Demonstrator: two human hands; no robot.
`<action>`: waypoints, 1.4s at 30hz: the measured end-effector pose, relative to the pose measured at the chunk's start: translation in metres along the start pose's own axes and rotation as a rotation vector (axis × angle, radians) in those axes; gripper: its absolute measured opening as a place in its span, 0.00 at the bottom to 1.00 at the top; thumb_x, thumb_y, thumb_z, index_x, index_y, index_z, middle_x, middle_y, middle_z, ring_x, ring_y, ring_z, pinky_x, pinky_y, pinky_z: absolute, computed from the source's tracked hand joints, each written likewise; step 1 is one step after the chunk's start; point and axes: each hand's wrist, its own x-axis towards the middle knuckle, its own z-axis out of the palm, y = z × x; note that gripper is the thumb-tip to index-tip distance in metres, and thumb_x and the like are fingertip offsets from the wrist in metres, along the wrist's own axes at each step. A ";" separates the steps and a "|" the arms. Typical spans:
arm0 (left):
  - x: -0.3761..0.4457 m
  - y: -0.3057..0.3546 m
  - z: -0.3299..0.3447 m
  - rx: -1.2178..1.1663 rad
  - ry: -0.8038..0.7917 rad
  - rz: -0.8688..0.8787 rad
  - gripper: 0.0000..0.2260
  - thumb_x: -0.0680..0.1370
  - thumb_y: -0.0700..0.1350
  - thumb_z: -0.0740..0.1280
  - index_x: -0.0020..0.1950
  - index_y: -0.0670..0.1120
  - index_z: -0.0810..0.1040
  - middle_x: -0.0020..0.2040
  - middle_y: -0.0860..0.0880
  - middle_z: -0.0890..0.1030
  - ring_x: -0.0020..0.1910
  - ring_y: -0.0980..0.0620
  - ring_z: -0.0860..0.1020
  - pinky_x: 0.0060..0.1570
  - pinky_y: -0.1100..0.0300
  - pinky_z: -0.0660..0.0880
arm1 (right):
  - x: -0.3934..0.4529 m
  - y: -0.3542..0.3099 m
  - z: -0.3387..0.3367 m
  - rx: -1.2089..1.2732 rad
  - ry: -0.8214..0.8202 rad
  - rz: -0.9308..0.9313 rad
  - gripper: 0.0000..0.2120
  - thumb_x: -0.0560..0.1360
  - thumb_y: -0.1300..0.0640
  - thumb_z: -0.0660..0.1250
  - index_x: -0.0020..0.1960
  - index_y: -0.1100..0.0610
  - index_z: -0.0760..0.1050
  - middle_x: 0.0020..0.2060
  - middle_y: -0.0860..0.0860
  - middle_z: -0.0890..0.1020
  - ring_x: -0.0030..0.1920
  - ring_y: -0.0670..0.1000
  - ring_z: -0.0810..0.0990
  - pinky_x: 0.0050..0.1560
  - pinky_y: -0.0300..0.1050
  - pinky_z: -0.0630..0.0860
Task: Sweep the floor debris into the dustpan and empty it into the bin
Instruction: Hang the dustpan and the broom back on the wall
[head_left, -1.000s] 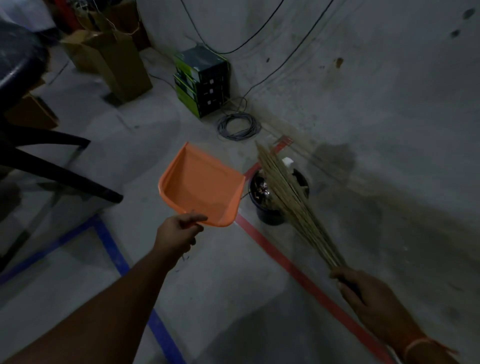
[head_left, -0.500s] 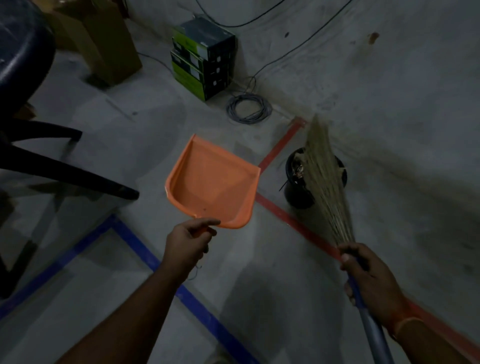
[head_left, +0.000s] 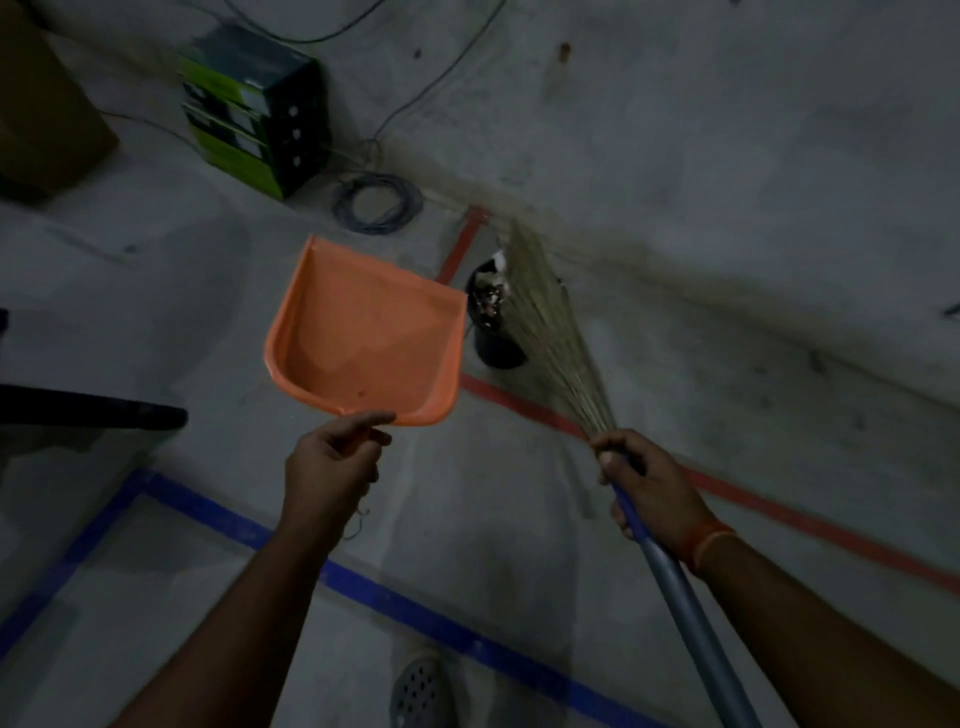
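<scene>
My left hand (head_left: 332, 462) grips the short handle of an orange dustpan (head_left: 363, 338), held above the floor with its open mouth pointing away from me; its inside looks bare. My right hand (head_left: 641, 480) grips the blue-grey handle of a straw broom (head_left: 550, 332) just below the bristles. The bristles fan up and away over a small black bin (head_left: 491, 322) that stands by the wall and holds some scraps. The dustpan's right edge is just left of the bin.
A coil of grey cable (head_left: 376, 202) and a stack of green-black boxes (head_left: 249, 109) lie beyond the dustpan. A brown carton (head_left: 41, 119) stands far left. A black chair leg (head_left: 93, 415) juts in from the left. Red tape (head_left: 779, 512) and blue tape (head_left: 395, 603) mark the floor. My shoe (head_left: 423, 693) is below.
The broom has swung more upright, its bristles now over the bin's right side. The view has shifted and the dustpan has stayed in my left hand's grip, close beside the bin.
</scene>
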 end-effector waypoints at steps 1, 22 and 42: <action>-0.010 0.010 0.006 -0.003 -0.014 0.014 0.18 0.77 0.33 0.65 0.56 0.52 0.86 0.46 0.48 0.86 0.33 0.50 0.78 0.31 0.56 0.74 | -0.011 -0.001 -0.008 0.010 0.001 0.002 0.06 0.81 0.57 0.61 0.54 0.49 0.76 0.42 0.59 0.77 0.26 0.57 0.74 0.28 0.47 0.73; -0.353 0.169 0.143 -0.198 -0.255 0.116 0.16 0.80 0.31 0.64 0.60 0.46 0.85 0.48 0.43 0.85 0.33 0.49 0.74 0.28 0.60 0.69 | -0.345 -0.025 -0.187 0.213 0.172 -0.091 0.06 0.81 0.58 0.60 0.54 0.51 0.75 0.43 0.61 0.76 0.26 0.56 0.73 0.26 0.44 0.72; -0.309 0.248 0.237 -0.084 -0.573 0.174 0.16 0.80 0.30 0.63 0.58 0.46 0.85 0.37 0.46 0.81 0.29 0.52 0.73 0.26 0.62 0.66 | -0.373 -0.031 -0.258 0.567 0.556 -0.052 0.06 0.80 0.57 0.64 0.56 0.54 0.75 0.42 0.60 0.76 0.26 0.55 0.73 0.28 0.46 0.73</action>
